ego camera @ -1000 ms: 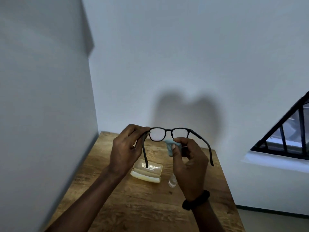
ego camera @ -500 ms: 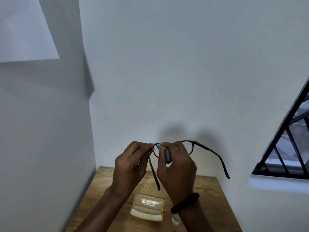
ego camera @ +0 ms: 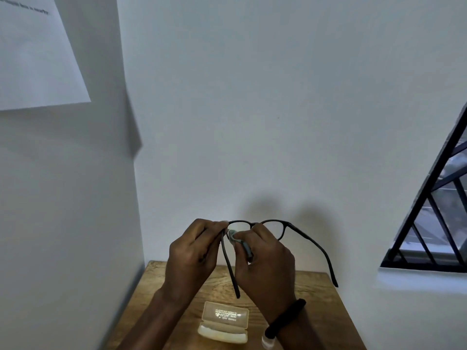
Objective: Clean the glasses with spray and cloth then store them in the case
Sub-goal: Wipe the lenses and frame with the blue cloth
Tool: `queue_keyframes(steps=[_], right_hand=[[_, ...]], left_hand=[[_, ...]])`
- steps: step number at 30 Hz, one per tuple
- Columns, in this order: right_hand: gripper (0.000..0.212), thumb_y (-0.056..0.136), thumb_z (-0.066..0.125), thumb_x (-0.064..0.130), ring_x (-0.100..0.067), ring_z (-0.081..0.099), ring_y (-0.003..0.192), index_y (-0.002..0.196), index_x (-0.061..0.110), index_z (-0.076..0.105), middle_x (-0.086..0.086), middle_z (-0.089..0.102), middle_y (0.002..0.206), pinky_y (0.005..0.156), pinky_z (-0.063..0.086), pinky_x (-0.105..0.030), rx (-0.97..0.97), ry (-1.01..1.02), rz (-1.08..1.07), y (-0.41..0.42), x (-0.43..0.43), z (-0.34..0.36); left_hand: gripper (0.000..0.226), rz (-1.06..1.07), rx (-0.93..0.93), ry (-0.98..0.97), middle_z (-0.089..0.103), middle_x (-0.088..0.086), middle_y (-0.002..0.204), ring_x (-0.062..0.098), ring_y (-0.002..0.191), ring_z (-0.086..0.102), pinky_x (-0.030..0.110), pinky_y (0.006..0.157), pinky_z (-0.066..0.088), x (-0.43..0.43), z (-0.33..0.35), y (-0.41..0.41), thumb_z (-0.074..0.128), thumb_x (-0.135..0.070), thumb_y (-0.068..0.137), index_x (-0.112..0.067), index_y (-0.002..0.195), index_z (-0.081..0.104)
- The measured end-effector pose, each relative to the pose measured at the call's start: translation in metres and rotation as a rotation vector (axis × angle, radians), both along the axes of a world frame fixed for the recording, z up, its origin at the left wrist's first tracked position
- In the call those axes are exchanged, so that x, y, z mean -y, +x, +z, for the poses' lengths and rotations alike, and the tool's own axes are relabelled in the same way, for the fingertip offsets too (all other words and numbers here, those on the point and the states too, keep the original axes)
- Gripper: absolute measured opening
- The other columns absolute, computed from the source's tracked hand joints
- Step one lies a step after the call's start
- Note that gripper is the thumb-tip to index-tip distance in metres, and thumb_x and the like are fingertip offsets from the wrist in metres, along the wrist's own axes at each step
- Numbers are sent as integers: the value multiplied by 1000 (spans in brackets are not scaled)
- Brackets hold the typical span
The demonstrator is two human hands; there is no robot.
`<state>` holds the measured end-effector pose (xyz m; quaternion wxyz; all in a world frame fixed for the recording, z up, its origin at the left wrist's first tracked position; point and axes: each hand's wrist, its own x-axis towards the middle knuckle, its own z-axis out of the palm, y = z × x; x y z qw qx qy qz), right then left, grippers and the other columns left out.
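Black-framed glasses (ego camera: 298,231) are held up in front of the wall with both arms unfolded. My left hand (ego camera: 193,256) pinches the frame at its left hinge. My right hand (ego camera: 265,261) presses a small pale blue cloth (ego camera: 238,239) against the left lens. Below on the wooden table (ego camera: 326,304) lies the cream glasses case (ego camera: 225,322), open with its lid up. The clear spray bottle (ego camera: 267,342) shows only as a cap beside my right wrist; the rest is hidden by my arm.
White walls close in the table on the left and behind. A sheet of paper (ego camera: 38,54) hangs on the left wall. A barred window (ego camera: 434,223) sits at the right. My right wrist wears a black band (ego camera: 285,318).
The view has tilted upward and the glasses are raised higher. My right hand with the cloth has shifted from the bridge and right lens onto the left lens.
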<state>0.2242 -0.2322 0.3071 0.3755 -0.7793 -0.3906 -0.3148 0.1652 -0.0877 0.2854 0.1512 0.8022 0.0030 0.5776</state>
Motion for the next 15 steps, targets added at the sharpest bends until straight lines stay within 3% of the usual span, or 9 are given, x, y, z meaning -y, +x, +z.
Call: queue_keyframes(steps=[9, 15], right_hand=[[3, 80, 73, 22, -11, 63, 59, 82, 20, 71, 9, 68, 83, 49, 52, -25, 16, 3, -153, 3, 4, 0], [7, 83, 67, 23, -14, 62, 56, 84, 20, 72, 6, 68, 84, 48, 51, -26, 24, 70, -166, 3, 1, 2]], left_hand=[[22, -14, -2, -7, 72, 2, 91, 2, 87, 62, 1, 84, 44, 4, -4, -4, 73, -1, 86, -5, 107, 79], [20, -29, 4, -32, 72, 1, 91, 4, 85, 64, 5, 81, 47, 7, -4, -6, 71, -1, 87, -6, 105, 79]])
